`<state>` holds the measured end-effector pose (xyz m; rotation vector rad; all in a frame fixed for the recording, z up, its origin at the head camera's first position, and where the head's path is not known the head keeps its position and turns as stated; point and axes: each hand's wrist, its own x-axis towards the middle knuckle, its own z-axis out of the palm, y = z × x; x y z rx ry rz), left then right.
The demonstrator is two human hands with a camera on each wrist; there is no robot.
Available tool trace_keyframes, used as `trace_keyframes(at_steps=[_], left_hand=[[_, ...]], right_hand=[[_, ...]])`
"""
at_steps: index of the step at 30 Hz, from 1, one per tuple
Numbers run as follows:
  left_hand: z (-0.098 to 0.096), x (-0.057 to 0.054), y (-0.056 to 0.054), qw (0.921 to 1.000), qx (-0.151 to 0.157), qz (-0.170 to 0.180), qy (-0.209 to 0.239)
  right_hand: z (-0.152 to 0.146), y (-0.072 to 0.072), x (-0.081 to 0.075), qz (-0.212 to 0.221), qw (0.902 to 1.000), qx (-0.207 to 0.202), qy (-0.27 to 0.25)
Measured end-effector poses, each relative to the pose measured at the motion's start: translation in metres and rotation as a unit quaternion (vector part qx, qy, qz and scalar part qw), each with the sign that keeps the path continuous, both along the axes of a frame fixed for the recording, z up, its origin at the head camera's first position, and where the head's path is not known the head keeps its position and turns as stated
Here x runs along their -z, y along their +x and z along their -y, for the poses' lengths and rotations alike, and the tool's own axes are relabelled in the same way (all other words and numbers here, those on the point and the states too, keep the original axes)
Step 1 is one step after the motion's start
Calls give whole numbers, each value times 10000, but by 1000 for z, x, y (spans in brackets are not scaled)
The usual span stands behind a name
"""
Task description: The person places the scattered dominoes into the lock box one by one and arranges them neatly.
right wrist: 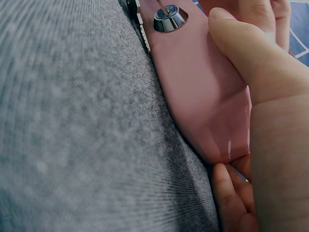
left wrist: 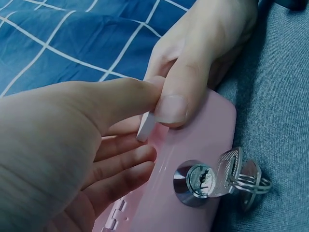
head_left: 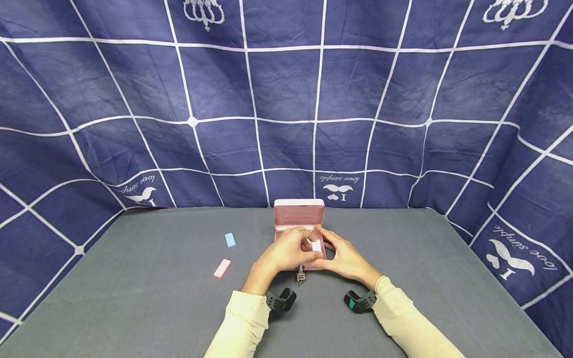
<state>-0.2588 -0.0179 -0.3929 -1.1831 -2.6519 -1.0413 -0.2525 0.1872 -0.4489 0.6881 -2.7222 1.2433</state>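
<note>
Both hands are covering much of the interior of a glossy pink box with rounded corners, so its contents are staying largely out of sight; its base is running off the bottom edge in the left wrist view. The left hand is pinching a small white rectangular block between thumb and index finger, the thumb hiding its upper end. The block is sitting at the box's opening, just inside the front wall; whether it is touching the floor inside, I cannot tell. It is showing a plain, pale face and a straight lower edge. The right hand is gripping the box's right side, its thumb lying near the front rim and its other fingertips partly disappearing behind the end. The box's hinged pink lid is standing open. A round silver lock is holding a metal key, which the right wrist view is cutting off. Lying apart on the grey table are a small blue block and a white-topped, pink-edged block.
</note>
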Motion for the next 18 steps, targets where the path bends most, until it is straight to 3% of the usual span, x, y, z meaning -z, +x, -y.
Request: trace_keyframes(at_steps=[7, 18], left_hand=[[1, 3, -1, 9997, -121, -214, -77], [1, 6, -3, 9999, -86, -58, -99]], right_hand=[[0, -1, 2, -17, 10000, -46, -14], [-1, -1, 2, 84, 9997, -203, 75]])
